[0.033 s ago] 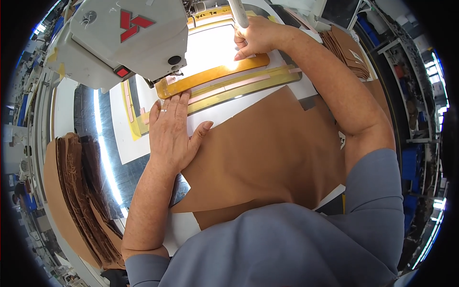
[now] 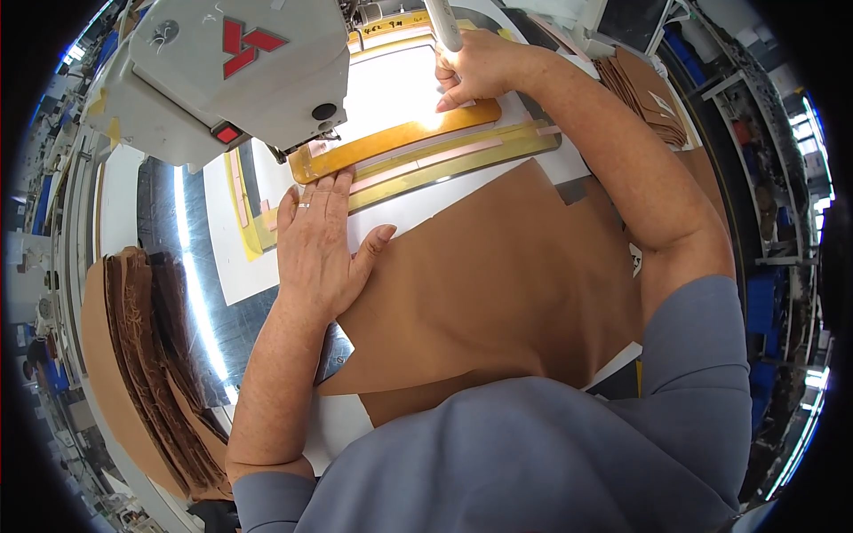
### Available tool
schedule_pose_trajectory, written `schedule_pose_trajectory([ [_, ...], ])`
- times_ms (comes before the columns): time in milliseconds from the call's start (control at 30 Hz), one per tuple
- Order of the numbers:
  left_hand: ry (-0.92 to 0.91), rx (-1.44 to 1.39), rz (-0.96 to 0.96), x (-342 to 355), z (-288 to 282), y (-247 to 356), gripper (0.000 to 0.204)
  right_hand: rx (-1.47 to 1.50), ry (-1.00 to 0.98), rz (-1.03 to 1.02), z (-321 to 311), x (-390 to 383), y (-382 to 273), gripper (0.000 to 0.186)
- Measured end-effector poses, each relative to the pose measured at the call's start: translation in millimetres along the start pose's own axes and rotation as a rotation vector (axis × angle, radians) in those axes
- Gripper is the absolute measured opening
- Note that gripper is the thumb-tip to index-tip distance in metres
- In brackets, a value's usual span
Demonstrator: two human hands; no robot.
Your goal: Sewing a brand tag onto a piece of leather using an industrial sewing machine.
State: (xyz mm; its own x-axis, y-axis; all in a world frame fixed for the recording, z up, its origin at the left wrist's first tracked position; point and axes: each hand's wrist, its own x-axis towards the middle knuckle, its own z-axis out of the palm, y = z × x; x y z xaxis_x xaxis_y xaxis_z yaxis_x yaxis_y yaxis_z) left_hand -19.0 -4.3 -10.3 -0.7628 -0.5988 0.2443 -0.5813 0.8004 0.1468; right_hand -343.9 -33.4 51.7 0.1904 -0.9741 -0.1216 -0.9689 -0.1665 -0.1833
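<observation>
My left hand (image 2: pixel 320 240) lies flat with its fingers stretched out, the fingertips at the near edge of an amber-yellow bar (image 2: pixel 400 140). Its thumb points away from the fingers, beside a large brown leather-like sheet (image 2: pixel 480 275). At the far end of the bar, my right hand (image 2: pixel 487 67) has curled fingers and a thumb pointing down toward the bar; what it holds, if anything, is hidden. A white tube (image 2: pixel 443 25) partly covers that hand. Under the bar is a clear template with yellow and pink strips (image 2: pixel 444 160), resting on white sheet material (image 2: pixel 240 275).
A sewing machine head (image 2: pixel 240 71) overhangs the far left, its needle area (image 2: pixel 324 140) close to the bar's left end. Stacked brown pieces (image 2: pixel 133 355) stand at the left. More folded brown pieces (image 2: pixel 640 93) lie far right, near a shelf rack (image 2: pixel 755 160).
</observation>
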Motion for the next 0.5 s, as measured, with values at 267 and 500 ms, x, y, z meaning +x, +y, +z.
schedule_pose_trajectory([
  [267,0.014,0.004,0.003,0,2,-1,0.082,-0.098,-0.059,-0.037,-12,1,-1,0.025],
  [500,0.014,-0.004,-0.001,0,1,-1,0.081,-0.071,-0.175,0.171,-21,15,-18,0.012],
])
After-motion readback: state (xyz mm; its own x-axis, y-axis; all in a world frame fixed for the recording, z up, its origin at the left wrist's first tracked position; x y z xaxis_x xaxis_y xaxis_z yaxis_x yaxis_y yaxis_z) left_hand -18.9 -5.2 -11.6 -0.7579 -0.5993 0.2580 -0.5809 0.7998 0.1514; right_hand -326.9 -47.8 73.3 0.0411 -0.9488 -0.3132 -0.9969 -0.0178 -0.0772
